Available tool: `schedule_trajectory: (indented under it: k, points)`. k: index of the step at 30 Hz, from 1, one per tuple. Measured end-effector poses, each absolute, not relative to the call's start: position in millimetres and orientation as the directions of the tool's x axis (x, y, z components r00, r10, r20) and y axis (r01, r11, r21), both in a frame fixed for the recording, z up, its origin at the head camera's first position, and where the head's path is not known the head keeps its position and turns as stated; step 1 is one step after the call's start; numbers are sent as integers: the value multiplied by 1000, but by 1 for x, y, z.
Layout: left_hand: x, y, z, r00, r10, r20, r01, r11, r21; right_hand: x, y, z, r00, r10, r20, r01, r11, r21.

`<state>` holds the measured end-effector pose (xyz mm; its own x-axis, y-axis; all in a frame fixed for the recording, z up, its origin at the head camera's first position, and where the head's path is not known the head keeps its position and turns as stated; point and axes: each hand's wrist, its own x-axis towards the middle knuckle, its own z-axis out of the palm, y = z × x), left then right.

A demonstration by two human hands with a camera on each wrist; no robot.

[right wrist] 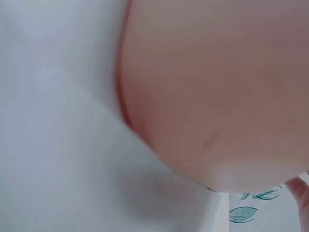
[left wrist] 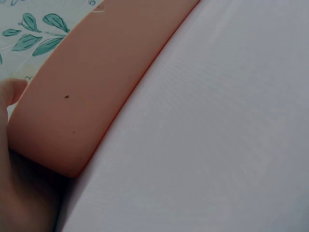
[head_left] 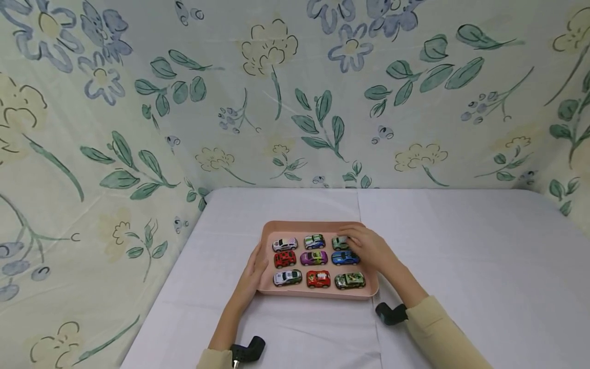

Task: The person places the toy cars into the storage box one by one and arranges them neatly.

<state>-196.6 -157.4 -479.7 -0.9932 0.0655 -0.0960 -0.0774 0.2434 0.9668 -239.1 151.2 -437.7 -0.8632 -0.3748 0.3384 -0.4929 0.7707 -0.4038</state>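
A pink tray point(head_left: 295, 294) holds several small toy cars in three rows. My left hand point(head_left: 253, 269) grips its left side; in the left wrist view the thumb point(left wrist: 13, 92) lies at the rim. At the far right corner, my right hand point(head_left: 369, 246) reaches over the rim and pinches a green toy car point(head_left: 340, 243), partly hidden under the fingers. Just nearer sits a blue toy car point(head_left: 343, 257), its right end close to the hand. A camouflage-patterned toy car point(head_left: 350, 280) occupies the near right. The right wrist view is mostly the tray's outer wall point(right wrist: 217, 96), blurred.
A white cloth point(head_left: 461, 246) covers the table under the tray. Floral fabric point(head_left: 276, 102) hangs behind the table and along its left side. Black wrist mounts point(head_left: 391, 313) stick out near both sleeves.
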Motion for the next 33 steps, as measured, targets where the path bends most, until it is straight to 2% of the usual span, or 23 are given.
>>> schedule_trajectory:
  k: [8, 13, 21, 24, 33]
  points:
    - [-196, -157, -480, -993, 68, -100, -81, 242, 967, -203, 173, -436, -867, -152, 474, -413, 752, -514]
    - [-196, -157, -481, -992, 67, -106, -86, 251, 964, -184, 194, -434, -803, -63, 593, -409, 782, -470]
    - [-197, -157, -481, -991, 64, -117, -96, 262, 960, -154, 244, -420, -750, -17, 661, -367, 842, -394]
    - [-196, -158, -481, -991, 60, -117, -97, 268, 959, -145, 259, -414, -756, -29, 653, -334, 876, -348]
    - [-197, -159, -479, -993, 72, -96, -75, 259, 963, -128, 287, -410, -908, -23, 418, -135, 961, -240]
